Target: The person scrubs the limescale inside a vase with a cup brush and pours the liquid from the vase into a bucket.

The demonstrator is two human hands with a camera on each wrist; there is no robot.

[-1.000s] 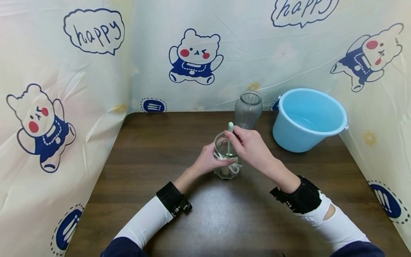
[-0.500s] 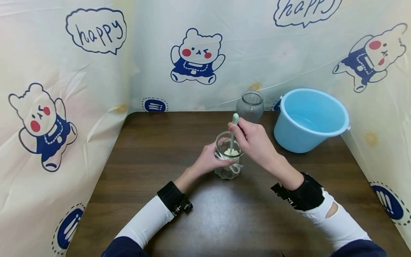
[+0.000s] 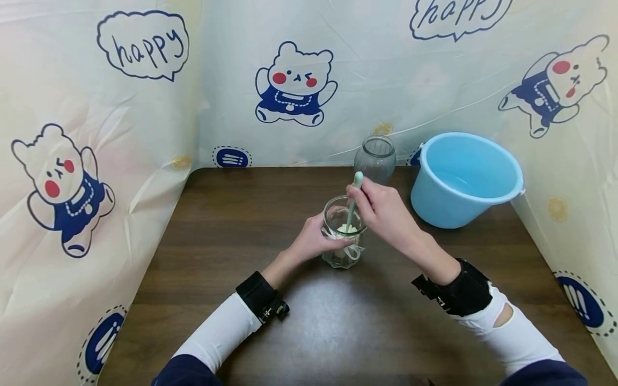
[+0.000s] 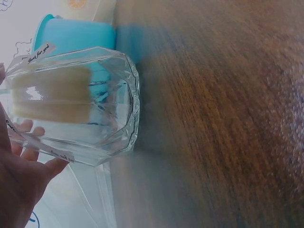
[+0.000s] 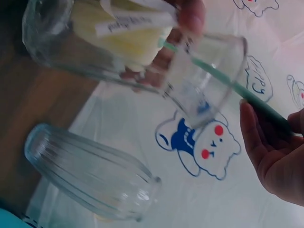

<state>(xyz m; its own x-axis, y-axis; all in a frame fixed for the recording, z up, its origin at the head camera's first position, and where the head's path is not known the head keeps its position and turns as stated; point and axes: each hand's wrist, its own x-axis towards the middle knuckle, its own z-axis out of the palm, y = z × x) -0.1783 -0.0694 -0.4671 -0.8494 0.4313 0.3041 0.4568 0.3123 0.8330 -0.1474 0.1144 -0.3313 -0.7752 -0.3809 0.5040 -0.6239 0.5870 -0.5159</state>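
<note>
- Pale cartoon-printed cloth (image 3: 376, 96) fills the upper part of the head view, behind a dark brown wood-grain tabletop (image 3: 232, 225).
- Just right of the frame's middle is a clear, faceted glass jar (image 3: 340, 259), upright or nearly so, with a white printed ribbon (image 3: 354, 251) round it; I cannot tell whether its base touches the tabletop.
- My left grip (image 3: 316, 238) is curled round the glass jar, thumb across the near side.
- My right grip (image 3: 386, 212) pinches a slim mint-green handle (image 3: 351, 210), whose cream cylindrical sponge head (image 4: 52, 102) sits inside the jar.
- Compared with a second ago, the handle's top leans further right and sits higher, and more of the sponge head shows through the mouth; I judge it has been drawn upward, though not out.
- Beyond my right grip, right of centre, stands a clear ribbed glass vase (image 3: 374, 161); further right, a light-blue plastic bucket (image 3: 449, 209).
</note>
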